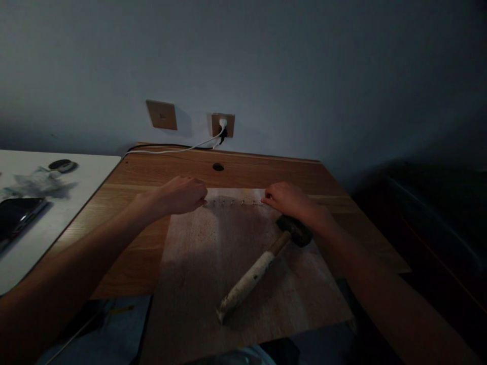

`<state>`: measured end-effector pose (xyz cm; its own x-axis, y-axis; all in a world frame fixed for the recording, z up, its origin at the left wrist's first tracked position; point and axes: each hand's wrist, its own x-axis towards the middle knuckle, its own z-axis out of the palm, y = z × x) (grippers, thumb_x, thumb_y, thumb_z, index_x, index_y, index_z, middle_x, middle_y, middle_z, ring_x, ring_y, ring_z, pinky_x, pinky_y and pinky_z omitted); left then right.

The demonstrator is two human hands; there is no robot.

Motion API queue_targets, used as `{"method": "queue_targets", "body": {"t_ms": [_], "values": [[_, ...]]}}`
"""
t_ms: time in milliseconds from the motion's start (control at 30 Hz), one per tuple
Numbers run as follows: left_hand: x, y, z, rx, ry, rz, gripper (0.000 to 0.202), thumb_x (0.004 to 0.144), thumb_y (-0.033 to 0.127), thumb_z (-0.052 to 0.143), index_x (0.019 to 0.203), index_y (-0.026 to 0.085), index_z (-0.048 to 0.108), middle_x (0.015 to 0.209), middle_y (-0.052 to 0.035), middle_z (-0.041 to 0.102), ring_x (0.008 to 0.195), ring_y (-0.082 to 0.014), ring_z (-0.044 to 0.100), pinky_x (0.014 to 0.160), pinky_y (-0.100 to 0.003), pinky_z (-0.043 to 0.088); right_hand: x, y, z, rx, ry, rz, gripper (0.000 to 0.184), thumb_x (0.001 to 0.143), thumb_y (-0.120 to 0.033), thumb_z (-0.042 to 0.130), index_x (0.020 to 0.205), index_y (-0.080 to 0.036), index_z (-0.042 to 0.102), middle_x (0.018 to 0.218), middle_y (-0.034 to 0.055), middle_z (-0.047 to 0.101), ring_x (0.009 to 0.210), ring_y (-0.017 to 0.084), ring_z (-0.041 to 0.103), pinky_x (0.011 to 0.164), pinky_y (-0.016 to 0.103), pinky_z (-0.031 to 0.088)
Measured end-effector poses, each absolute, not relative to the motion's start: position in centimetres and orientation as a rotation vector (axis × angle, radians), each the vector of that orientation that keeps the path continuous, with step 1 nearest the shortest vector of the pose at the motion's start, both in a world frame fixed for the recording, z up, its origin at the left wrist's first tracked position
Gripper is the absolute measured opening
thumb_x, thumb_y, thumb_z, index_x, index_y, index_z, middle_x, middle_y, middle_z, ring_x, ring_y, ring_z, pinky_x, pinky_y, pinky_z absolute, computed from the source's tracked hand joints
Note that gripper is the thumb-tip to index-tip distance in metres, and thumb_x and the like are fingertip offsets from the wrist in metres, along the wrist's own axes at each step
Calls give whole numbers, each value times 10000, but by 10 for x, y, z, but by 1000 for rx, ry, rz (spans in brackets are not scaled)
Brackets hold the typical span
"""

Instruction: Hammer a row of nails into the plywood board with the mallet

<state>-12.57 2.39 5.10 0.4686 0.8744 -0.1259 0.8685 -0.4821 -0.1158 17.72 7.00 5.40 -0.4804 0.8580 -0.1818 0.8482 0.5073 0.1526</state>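
Left hand (189, 195) and right hand (286, 196) curled at opposite ends of nails (232, 202) row; grip can't be told. Hammer (262, 264) lies on board (194, 274).

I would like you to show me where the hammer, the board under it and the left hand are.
Hammer (262, 265), head view: on its pale handle.
Board (201, 256), head view: bare top surface, left of the handle.
Left hand (186, 195), head view: back of the hand.

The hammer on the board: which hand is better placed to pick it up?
Probably the right hand. The hammer lies with its head close to it, while the left hand is farther off, at the other end of the row of small nails.
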Motion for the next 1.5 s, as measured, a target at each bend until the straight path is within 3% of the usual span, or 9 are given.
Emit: {"method": "queue_targets", "body": {"t_ms": [167,467,700,833,1000,1167,1500], "values": [[-125,25,51,-2654,-1540,255,219,940,259,567,868,176,757,960,-86,752,814,-199,688,686,-278,478,173,71,53,1410,2540,16,220,992,-253,582,1054,-175,778,1138,112,767,1081,263,707,875,315,490],[-122,23,56,-2643,-1582,372,239,969,261,551,943,174,773,1048,-100,752,905,-242,708,700,-301,476,172,69,55,1417,2528,20,286,971,-163,538,1109,-205,785,1189,98,758,1143,272,686,894,330,488],[-122,22,55,-2643,-1602,349,225,962,247,561,964,172,773,1068,-103,752,914,-252,708,693,-305,467,172,69,54,1398,2544,11,217,979,-244,610,1090,-188,788,1148,111,763,1123,282,692,889,336,496],[-122,21,55,-2664,-1627,325,220,960,240,564,941,171,772,1065,-105,748,920,-251,705,718,-310,471,172,71,53,1399,2537,0,238,977,-211,586,1084,-200,799,1131,109,770,1102,278,702,879,340,500],[-122,20,57,-2671,-1641,350,241,972,256,545,964,174,772,1093,-110,741,932,-256,703,719,-313,470,180,77,50,1424,2580,-36,284,955,-261,646,1213,-223,760,1164,92,761,1075,258,701,887,336,496],[-122,20,56,-2658,-1649,346,247,968,262,541,968,179,774,1090,-104,744,918,-245,700,729,-310,475,180,75,53,1418,2571,-32,227,959,-224,606,1093,-245,789,1150,68,761,1066,252,702,861,325,489],[-122,22,54,-2662,-1669,329,257,968,289,551,951,174,781,1082,-121,742,897,-260,706,728,-326,485,170,65,58,1409,2520,59,203,1001,-253,584,1072,-195,765,1152,108,753,1093,286,695,801,324,485]]}}
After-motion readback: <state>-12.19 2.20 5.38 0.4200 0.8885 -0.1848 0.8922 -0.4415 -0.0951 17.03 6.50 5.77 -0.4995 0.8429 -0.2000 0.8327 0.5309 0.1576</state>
